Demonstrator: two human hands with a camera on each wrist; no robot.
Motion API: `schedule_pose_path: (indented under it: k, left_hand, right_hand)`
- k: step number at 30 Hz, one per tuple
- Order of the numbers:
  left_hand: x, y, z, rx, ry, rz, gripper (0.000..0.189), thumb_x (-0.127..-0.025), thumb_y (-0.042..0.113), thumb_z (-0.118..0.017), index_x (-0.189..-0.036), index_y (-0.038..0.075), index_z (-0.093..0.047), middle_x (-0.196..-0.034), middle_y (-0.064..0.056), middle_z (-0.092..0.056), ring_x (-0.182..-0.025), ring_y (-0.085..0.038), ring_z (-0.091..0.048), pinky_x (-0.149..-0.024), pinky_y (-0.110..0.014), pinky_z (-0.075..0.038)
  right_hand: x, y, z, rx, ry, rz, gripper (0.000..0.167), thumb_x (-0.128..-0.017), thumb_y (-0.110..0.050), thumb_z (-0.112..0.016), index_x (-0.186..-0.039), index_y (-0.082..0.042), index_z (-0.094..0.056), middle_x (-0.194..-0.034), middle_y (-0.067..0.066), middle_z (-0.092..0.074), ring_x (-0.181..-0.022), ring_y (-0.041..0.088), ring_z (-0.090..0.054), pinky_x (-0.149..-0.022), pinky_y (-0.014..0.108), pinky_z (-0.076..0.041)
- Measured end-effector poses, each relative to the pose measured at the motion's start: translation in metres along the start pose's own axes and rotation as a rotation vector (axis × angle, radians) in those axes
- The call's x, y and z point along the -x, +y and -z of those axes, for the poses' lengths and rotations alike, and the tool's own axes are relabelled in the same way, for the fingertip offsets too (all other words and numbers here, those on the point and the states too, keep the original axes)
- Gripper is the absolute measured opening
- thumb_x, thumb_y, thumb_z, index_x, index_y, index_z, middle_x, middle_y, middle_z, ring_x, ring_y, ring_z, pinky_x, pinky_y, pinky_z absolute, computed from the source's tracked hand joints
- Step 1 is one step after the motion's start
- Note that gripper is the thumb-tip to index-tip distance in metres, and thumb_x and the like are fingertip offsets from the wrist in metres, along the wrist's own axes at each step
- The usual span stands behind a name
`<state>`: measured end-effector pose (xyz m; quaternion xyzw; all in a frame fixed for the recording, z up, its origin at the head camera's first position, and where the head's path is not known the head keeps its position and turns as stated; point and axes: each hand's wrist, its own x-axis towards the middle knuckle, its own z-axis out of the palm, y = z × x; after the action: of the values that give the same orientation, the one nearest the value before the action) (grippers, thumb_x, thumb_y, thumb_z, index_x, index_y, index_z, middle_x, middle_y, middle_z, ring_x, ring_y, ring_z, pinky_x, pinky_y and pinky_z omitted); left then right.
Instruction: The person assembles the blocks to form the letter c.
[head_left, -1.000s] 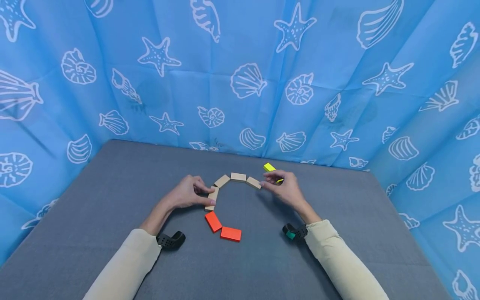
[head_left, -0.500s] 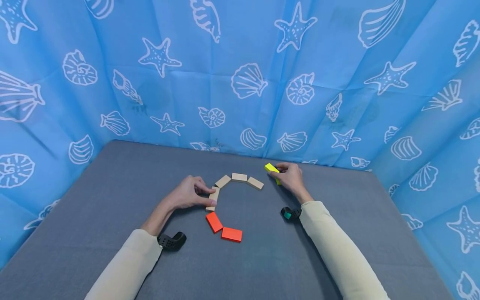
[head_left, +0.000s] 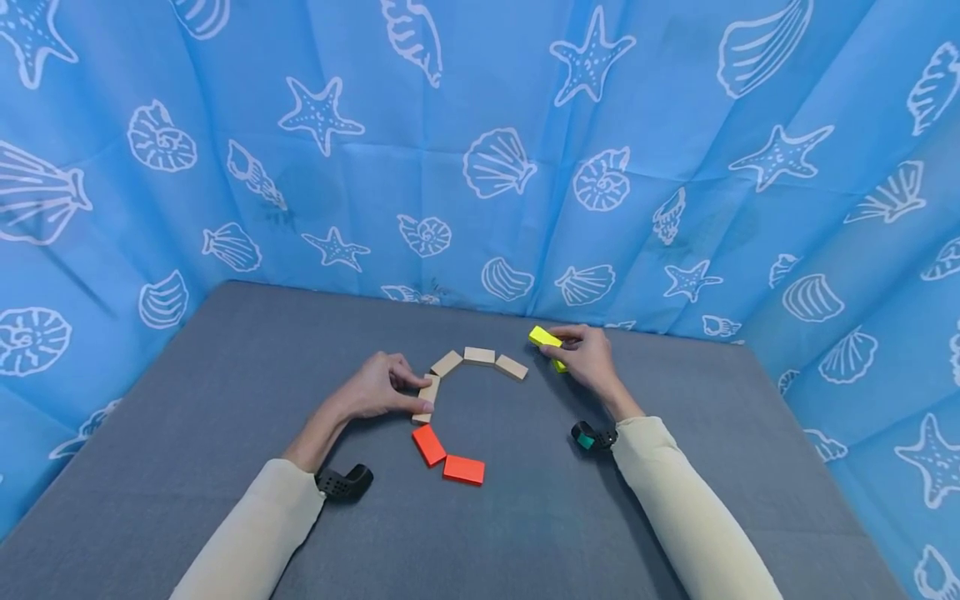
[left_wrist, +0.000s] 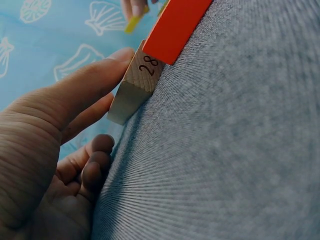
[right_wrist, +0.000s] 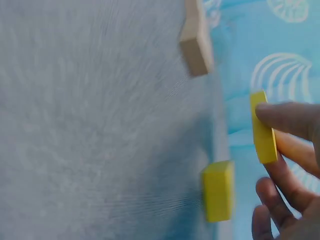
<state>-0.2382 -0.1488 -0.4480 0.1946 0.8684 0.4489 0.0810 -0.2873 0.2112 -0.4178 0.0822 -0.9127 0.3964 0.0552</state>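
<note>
Thumb and index finger of my left hand (head_left: 382,386) pinch a wooden block (head_left: 429,390) on the left side of a curved row. In the left wrist view this wooden block (left_wrist: 145,75) shows the number 28, with a red block (left_wrist: 175,30) close against it. My right hand (head_left: 588,357) holds a yellow block (head_left: 543,336) beyond the row's right end. From the right wrist, the held yellow block (right_wrist: 263,127) sits between thumb and fingers, and a second yellow block (right_wrist: 217,192) stands lower, on the table.
Wooden blocks (head_left: 478,355) continue the curve across the top to an end block (head_left: 512,367). Two red blocks (head_left: 428,445) form its lower left part. Under everything is a grey cloth-covered table (head_left: 637,517), with a blue shell-patterned curtain (head_left: 495,100) behind it.
My right hand has moved back and right, away from the wooden row's right end, and now holds a yellow block. The left hand has stayed on its wooden block.
</note>
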Motion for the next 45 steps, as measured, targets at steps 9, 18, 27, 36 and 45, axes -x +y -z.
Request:
schedule_pose_path:
  k: [9,18,27,36,45]
  left_hand:
    - [0.000,0.003,0.000,0.009,0.002,-0.014,0.044,-0.075,0.034,-0.092,-0.112,0.014,-0.080,-0.087,-0.003,-0.062,-0.080,-0.021,-0.052,-0.069,-0.035,-0.041]
    - [-0.001,0.004,0.000,0.003,-0.003,-0.025,0.043,-0.076,0.034,-0.091,-0.112,0.014,-0.080,-0.089,-0.003,-0.063,-0.082,-0.020,-0.053,-0.071,-0.036,-0.042]
    - [-0.002,0.002,0.001,0.003,-0.006,-0.012,0.042,-0.076,0.035,-0.091,-0.111,0.015,-0.081,-0.091,-0.002,-0.064,-0.084,-0.020,-0.056,-0.073,-0.035,-0.044]
    - [0.000,0.004,0.002,0.004,-0.002,-0.009,0.043,-0.075,0.035,-0.092,-0.112,0.014,-0.080,-0.089,-0.003,-0.063,-0.083,-0.021,-0.054,-0.073,-0.037,-0.044]
    - [0.000,0.003,0.001,-0.010,-0.001,0.000,0.044,-0.075,0.036,-0.092,-0.112,0.015,-0.080,-0.089,-0.002,-0.064,-0.083,-0.020,-0.054,-0.073,-0.036,-0.043]
  right_hand:
    - [0.042,-0.015,0.007,-0.054,-0.343,0.235,0.029,-0.086,-0.013,-0.083,-0.114,-0.008,-0.077,-0.102,0.005,-0.068,-0.087,0.024,-0.058,-0.073,0.032,-0.049]
    - [0.071,-0.016,-0.005,-0.125,-0.642,0.359,0.027,-0.088,-0.017,-0.082,-0.114,-0.012,-0.077,-0.103,0.000,-0.067,-0.088,0.023,-0.058,-0.076,0.031,-0.048]
    - [0.079,-0.019,-0.012,-0.115,-0.749,0.386,0.027,-0.086,-0.023,-0.084,-0.112,-0.017,-0.079,-0.106,-0.005,-0.069,-0.100,0.016,-0.056,-0.090,0.039,-0.043]
    - [0.081,-0.020,-0.017,-0.140,-0.794,0.402,0.029,-0.085,-0.023,-0.084,-0.114,-0.017,-0.079,-0.108,-0.006,-0.068,-0.105,0.018,-0.053,-0.092,0.041,-0.040]
    - [0.082,-0.019,-0.018,-0.162,-0.798,0.388,0.032,-0.085,-0.024,-0.084,-0.115,-0.015,-0.078,-0.110,-0.005,-0.068,-0.106,0.018,-0.054,-0.093,0.041,-0.041]
